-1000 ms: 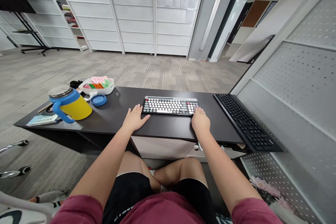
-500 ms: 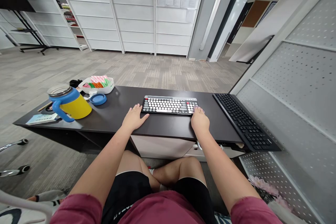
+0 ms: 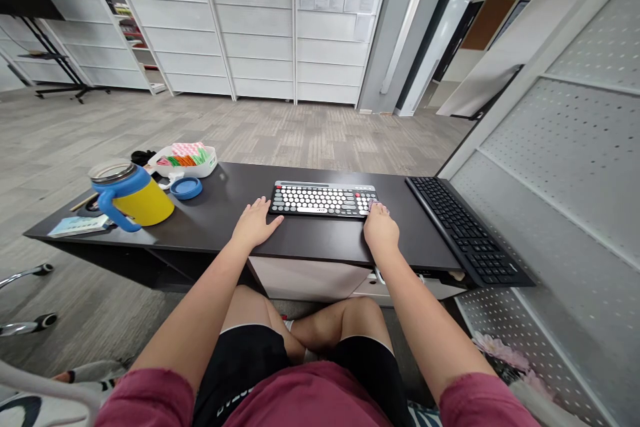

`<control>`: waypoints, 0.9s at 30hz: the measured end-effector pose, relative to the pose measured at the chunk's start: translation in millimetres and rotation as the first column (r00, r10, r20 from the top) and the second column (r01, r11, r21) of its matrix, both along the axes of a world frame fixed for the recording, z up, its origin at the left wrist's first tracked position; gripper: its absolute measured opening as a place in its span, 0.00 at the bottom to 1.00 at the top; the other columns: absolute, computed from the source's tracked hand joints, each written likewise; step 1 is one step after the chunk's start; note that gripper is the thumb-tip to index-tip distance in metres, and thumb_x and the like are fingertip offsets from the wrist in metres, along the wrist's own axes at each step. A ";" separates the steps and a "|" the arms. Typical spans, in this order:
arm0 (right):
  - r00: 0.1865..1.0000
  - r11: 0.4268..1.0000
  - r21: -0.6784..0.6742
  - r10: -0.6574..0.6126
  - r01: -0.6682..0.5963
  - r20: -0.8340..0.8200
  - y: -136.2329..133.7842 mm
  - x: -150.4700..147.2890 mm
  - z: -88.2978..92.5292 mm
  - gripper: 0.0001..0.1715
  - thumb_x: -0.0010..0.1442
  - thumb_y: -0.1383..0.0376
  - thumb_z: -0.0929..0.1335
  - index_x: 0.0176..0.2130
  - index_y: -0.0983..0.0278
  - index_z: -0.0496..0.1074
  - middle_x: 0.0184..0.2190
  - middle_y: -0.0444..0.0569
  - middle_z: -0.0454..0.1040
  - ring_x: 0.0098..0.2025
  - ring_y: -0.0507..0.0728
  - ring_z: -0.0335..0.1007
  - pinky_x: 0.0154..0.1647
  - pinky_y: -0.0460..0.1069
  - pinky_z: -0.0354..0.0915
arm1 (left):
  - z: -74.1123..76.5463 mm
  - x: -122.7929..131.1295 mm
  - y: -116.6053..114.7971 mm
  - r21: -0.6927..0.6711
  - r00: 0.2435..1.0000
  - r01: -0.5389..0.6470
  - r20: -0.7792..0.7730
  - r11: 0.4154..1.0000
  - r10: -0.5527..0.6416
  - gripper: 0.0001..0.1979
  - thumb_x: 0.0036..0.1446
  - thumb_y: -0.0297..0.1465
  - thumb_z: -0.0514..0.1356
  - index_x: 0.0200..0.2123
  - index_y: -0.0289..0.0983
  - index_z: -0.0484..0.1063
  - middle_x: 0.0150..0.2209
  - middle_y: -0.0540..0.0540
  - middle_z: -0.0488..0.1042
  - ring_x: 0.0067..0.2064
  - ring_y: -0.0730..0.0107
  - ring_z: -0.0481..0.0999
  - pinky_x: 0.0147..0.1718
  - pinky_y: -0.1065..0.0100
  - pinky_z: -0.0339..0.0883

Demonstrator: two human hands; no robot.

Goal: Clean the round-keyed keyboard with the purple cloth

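A black-and-grey keyboard (image 3: 320,199) with round white and grey keys lies flat on the dark desk (image 3: 310,235). At its lower left corner my left hand (image 3: 254,224) rests palm down on the desktop, fingers spread and holding nothing. My right hand (image 3: 382,227) is closed at the lower right corner, over the end of the number keys. A bit of something purplish shows by its fingertips; the fingers hide the rest, so its kind cannot be told.
On the left stand a yellow-and-blue mug (image 3: 145,197), a blue lid (image 3: 186,188) and a white basket (image 3: 200,167) of colourful items. Packets (image 3: 80,225) lie at the left end. A long black keyboard (image 3: 465,233) sits along the right edge, by a perforated white panel (image 3: 565,140).
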State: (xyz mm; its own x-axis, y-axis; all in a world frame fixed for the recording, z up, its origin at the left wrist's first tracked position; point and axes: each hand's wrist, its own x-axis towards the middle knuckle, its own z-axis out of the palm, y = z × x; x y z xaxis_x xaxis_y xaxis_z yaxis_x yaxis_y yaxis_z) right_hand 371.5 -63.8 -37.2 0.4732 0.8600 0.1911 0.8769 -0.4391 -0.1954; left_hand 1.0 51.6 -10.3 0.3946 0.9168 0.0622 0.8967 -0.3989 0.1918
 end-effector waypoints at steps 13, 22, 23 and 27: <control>0.999 0.999 -0.042 -0.030 0.031 0.016 3.8 -17.9 13.3 0.32 0.75 0.75 0.54 0.70 0.78 0.69 0.68 0.74 0.73 0.73 0.66 0.68 0.69 0.56 0.67 | 0.0 3.3 -1.9 0.024 0.999 0.013 -0.031 1.000 -0.013 0.42 0.76 0.53 0.49 0.79 0.30 0.59 0.81 0.30 0.55 0.82 0.46 0.54 0.79 0.46 0.47; 1.000 0.998 -0.066 0.018 -0.016 0.026 8.2 -62.5 24.1 0.32 0.74 0.76 0.56 0.69 0.80 0.70 0.66 0.77 0.73 0.70 0.68 0.71 0.66 0.58 0.69 | 0.7 3.0 -3.4 0.016 0.999 0.017 -0.029 1.000 -0.016 0.42 0.76 0.53 0.49 0.79 0.28 0.59 0.81 0.29 0.54 0.82 0.45 0.53 0.79 0.45 0.47; 1.000 0.997 -0.070 0.016 -0.014 0.019 9.7 -66.9 25.3 0.32 0.74 0.76 0.55 0.69 0.80 0.70 0.66 0.77 0.74 0.70 0.68 0.72 0.66 0.57 0.69 | 0.8 3.1 -3.7 0.016 0.999 0.017 -0.027 1.000 -0.017 0.42 0.76 0.53 0.49 0.79 0.29 0.59 0.81 0.29 0.54 0.82 0.45 0.53 0.79 0.45 0.47; 1.000 0.996 -0.086 -0.014 0.012 -0.018 18.0 -81.1 30.8 0.31 0.72 0.77 0.56 0.67 0.82 0.72 0.62 0.79 0.76 0.66 0.68 0.76 0.62 0.58 0.74 | 0.8 3.0 -4.0 0.020 1.000 0.023 -0.022 1.000 -0.022 0.43 0.76 0.53 0.49 0.79 0.28 0.60 0.81 0.28 0.55 0.82 0.45 0.54 0.79 0.45 0.48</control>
State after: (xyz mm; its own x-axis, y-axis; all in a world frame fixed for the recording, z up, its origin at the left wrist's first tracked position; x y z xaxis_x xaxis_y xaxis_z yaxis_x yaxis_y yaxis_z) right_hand 290.4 -45.8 -6.4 0.4871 0.8667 0.1079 0.8676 -0.4661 -0.1731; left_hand 4.0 47.5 -9.5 0.4164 0.9063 0.0721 0.8913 -0.4226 0.1644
